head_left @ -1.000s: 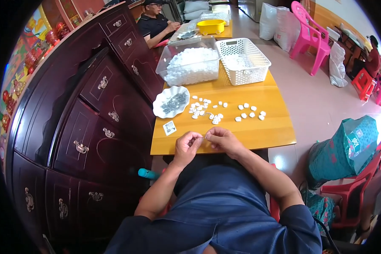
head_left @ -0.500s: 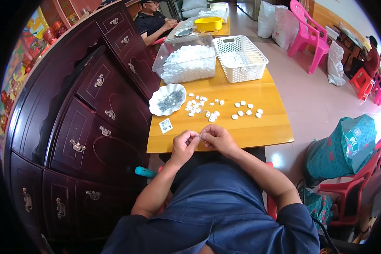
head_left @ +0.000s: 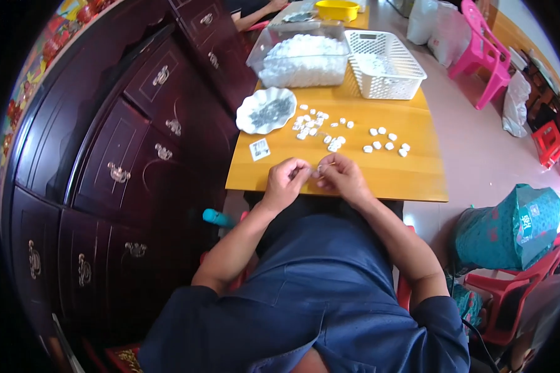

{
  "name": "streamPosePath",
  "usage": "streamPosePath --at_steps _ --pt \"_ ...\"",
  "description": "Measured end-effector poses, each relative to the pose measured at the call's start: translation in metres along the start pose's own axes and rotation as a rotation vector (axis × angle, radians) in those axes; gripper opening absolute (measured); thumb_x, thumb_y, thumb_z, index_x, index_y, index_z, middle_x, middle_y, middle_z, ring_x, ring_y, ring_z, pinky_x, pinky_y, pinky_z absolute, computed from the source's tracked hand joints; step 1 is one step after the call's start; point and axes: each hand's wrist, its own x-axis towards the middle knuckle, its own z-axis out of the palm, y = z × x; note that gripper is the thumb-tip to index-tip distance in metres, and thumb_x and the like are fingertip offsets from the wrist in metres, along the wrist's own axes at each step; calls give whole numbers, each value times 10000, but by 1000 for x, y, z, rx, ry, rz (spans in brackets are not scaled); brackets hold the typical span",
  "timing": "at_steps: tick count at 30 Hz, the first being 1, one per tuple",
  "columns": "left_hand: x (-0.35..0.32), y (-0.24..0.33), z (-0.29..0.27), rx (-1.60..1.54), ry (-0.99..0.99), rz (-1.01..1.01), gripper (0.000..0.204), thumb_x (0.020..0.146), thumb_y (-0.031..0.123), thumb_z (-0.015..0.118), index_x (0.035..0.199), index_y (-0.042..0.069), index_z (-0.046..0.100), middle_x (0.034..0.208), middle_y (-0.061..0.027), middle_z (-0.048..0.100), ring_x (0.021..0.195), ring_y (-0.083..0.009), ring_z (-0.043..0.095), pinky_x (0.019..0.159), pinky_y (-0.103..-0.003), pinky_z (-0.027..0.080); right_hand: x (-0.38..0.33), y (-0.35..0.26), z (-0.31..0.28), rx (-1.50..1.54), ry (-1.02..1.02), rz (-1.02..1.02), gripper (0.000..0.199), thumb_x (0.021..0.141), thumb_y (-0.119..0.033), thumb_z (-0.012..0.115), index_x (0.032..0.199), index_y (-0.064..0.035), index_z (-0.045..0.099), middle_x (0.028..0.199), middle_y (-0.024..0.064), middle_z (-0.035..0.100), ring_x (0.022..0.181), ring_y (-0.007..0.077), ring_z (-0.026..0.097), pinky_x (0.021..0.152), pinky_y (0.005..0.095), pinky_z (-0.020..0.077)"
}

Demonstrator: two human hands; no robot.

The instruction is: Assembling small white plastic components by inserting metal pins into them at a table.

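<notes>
Over the front edge of the wooden table (head_left: 398, 180), my left hand (head_left: 286, 183) and my right hand (head_left: 347, 181) face each other with fingertips nearly meeting. Both are closed in a pinch; what they hold is too small and blurred to name. Just beyond my fingers lies a loose cluster of small white plastic pieces (head_left: 307, 124). Apart from it, to the right, several white pieces (head_left: 389, 145) are spread out. A white scalloped dish (head_left: 245, 115) of small grey parts sits at the left, with a square printed card (head_left: 259, 149) in front of it.
At the table's back stand a clear bin (head_left: 255, 61) heaped with white pieces and a white perforated basket (head_left: 410, 87). Dark wooden drawers (head_left: 149, 137) rise along the left. A teal bag (head_left: 491, 233) rests by a red chair (head_left: 516, 292) at right. Another person's arm (head_left: 255, 18) shows behind.
The view has tipped downward and shifted, so the table sits higher and farther right in the picture. My fingertips have moved slightly apart; both hands stay pinched.
</notes>
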Motion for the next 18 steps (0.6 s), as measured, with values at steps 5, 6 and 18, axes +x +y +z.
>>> streamPosePath --at_steps 5,6,18 --pt "1 -8 -3 -1 -25 -15 48 960 22 633 941 -16 657 798 -37 700 663 -52 602 593 -224 480 0 0 0 3 3 37 118 1022 -161 577 1099 -71 579 950 46 730 749 100 681 667 258 581" --pt "1 -7 -3 -14 -23 -3 45 961 15 630 943 -18 654 806 -43 704 675 -57 616 601 -225 488 0 0 0 7 1 35 124 1021 -164 579 1100 -68 579 952 48 730 755 99 682 674 252 576" --pt "-2 -9 0 36 -12 61 33 941 11 668 935 -19 656 813 -45 681 670 -67 612 610 -237 499 -3 0 7 -19 -4 48 125 1013 -173 598 1035 -51 616 881 12 671 751 81 652 675 221 536"
